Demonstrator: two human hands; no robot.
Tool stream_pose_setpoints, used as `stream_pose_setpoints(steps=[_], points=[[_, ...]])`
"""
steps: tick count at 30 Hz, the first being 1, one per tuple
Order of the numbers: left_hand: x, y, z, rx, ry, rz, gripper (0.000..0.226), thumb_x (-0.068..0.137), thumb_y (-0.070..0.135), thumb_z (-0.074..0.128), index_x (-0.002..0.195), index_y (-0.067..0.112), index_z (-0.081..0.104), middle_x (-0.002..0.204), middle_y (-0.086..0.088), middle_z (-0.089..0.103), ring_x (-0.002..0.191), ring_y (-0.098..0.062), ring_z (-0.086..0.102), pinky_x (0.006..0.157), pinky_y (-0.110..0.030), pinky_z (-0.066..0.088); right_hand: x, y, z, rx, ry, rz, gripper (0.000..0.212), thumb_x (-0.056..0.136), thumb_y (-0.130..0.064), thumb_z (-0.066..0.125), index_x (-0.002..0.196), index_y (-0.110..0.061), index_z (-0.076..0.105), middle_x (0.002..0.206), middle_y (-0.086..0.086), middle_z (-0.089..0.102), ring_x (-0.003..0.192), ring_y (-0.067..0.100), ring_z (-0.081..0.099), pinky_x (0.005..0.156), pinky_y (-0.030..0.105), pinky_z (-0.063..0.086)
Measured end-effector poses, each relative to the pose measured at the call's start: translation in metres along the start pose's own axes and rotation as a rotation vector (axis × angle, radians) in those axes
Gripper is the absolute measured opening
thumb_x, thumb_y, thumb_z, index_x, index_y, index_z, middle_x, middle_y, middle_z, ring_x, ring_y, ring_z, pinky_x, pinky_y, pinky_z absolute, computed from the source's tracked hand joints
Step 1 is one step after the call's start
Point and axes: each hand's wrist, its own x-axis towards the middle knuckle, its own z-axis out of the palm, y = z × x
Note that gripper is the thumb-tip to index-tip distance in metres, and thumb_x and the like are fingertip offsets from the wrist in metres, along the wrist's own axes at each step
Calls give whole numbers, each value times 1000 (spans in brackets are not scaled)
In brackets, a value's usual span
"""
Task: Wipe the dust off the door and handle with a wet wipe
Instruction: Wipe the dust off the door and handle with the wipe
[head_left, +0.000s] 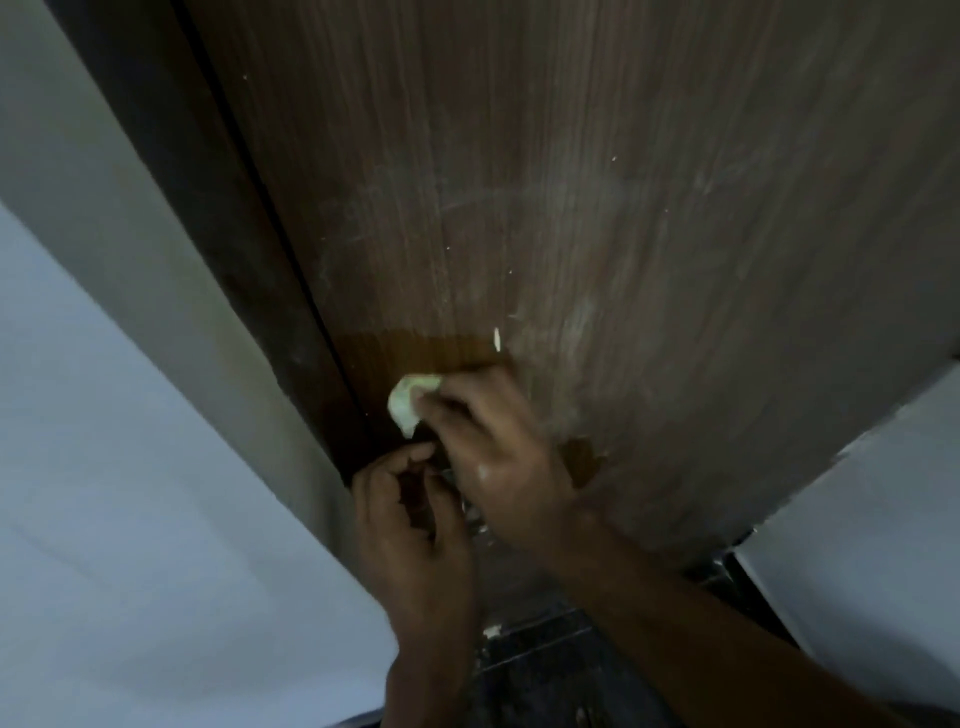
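The wooden door (597, 208) fills most of the view, and every place below is given relative to it. A grey film of dust and smears is seen over most of its face; only a darker, cleaner band low down near its left edge has been wiped. To its left a dark door frame (208, 234) and a pale wall (93, 364) are seen; below it a dark tiled floor (545, 665) is partly shown.

Low on the door, the right hand (493, 452) is pressed toward the panel, with the crumpled wet wipe (408, 402) pinched in its fingertips at the edge of the cleaned band. Just beneath, the left hand (410, 525) is held with fingers curled; whether anything is gripped by it cannot be told.

The step in hand is judged to be wiping of the lower door face. Broad strokes up and rightward over the dusty area are called for next.

The handle is hidden behind the two hands; only faint metallic glints are made out there.
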Motion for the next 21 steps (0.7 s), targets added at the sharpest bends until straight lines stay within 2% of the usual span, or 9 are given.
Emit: stream_pose_setpoints(steps=[2,4,6,8,12,13,16,18,21], points=[[1,-2,1,-2,7,10,24,93,25,54,110,41,57,108,9,62,103,6,58,85,-10,47,-12,4,-6,41,-78,55,21,93,-4,65,112,4,71,106,19,69,96,33,67,79,43,57],[3,-4,1,2,11,49,25,92,28,53,112,44,58,109,10,63,101,-6,64,84,-30,55,-12,16,-21,54,74,153,20,95,-7,61,109,0,74,104,14,69,93,25,68,79,37,57],[5,-5,4,26,13,87,26,92,32,51,113,45,58,108,11,63,98,-11,66,80,-36,57,-1,24,-33,39,291,236,18,98,-9,59,109,-5,73,101,8,69,89,18,67,77,30,57],[6,-4,6,30,18,107,27,92,32,51,114,45,59,108,11,62,95,-11,66,79,-32,55,15,18,-32,20,370,237,18,97,-8,60,111,-6,72,101,9,69,90,18,67,79,28,57],[8,1,10,1,-17,108,32,86,29,57,115,44,55,107,9,60,92,-13,64,80,-11,47,27,-8,-9,37,121,4,22,95,-4,64,116,0,69,107,18,68,96,29,65,85,40,55],[9,0,11,-5,-22,115,31,86,28,57,114,42,55,106,9,60,92,-15,64,80,-12,47,28,-7,-9,44,108,0,23,95,-3,64,116,2,69,106,19,67,94,30,65,84,41,54],[11,-2,11,-40,5,130,22,91,29,55,110,36,63,105,11,62,89,-18,68,78,-31,54,24,13,-31,91,282,201,18,94,-4,62,108,-1,74,104,14,69,96,22,67,87,34,56],[10,-1,10,-41,7,131,22,92,31,54,111,37,64,104,12,62,91,-9,67,79,-22,53,20,29,-51,90,433,374,19,89,-1,69,107,-6,74,101,7,70,93,12,67,84,22,56],[5,-1,10,-50,-12,98,22,92,30,54,110,38,63,104,13,60,95,-1,64,81,-10,49,18,36,-58,74,498,496,23,83,3,74,105,-5,72,98,3,69,87,5,66,76,14,55]])
